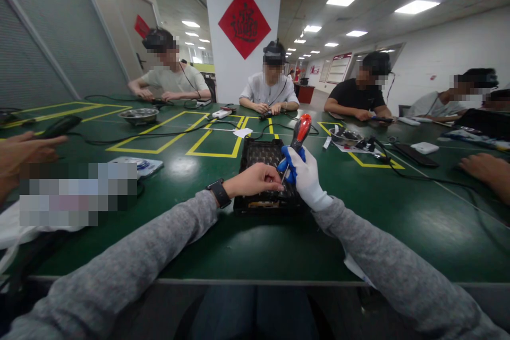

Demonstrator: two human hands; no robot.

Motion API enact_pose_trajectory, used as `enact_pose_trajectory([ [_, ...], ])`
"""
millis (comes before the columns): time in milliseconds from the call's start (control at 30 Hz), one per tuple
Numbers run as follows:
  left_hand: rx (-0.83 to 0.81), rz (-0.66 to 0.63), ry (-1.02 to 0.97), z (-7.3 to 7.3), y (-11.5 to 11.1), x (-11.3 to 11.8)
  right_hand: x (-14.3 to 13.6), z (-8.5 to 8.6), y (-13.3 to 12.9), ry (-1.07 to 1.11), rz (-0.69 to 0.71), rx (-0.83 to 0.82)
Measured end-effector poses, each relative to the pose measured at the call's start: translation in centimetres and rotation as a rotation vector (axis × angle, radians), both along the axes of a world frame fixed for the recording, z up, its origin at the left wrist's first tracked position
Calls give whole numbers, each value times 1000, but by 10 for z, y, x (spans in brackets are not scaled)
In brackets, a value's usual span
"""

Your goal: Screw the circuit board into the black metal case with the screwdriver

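Observation:
A black tray-like case (266, 153) with rows of small shapes lies open on the green table, in front of my body. My right hand (306, 174), in a white glove with blue fingertips, is wrapped round a red and black screwdriver (303, 128), its handle up and its thin shaft slanting down to the case. My left hand (255, 179), bare with a black watch at the wrist, is over the case, its fingers pinched beside the screwdriver's lower end. Whatever the left fingertips hold is too small to make out.
Metal bowls (138, 116) stand at the left and right back, with cables across the table (191, 244). Yellow tape marks rectangles. Several people sit around; other persons' hands (486, 171) show at both edges. A white pouch lies at left, a black pad (416, 155) at right.

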State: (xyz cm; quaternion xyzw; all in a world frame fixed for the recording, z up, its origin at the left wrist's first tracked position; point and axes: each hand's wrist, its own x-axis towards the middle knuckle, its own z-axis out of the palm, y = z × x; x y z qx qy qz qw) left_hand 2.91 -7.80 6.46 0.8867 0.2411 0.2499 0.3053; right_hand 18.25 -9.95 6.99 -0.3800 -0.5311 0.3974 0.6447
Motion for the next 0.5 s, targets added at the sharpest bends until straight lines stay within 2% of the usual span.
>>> enact_pose_trajectory([
  [167, -1, -58, -37, -4, -4, -5, -2, 6, -4, -8, 146, -41],
  [333, -29, 33, -58, -7, -7, -6, -6, 4, -5, 13, 153, -19],
  [500, 25, -7, -79, -10, -7, -7, -5, 1, -3, 38, 223, -73],
])
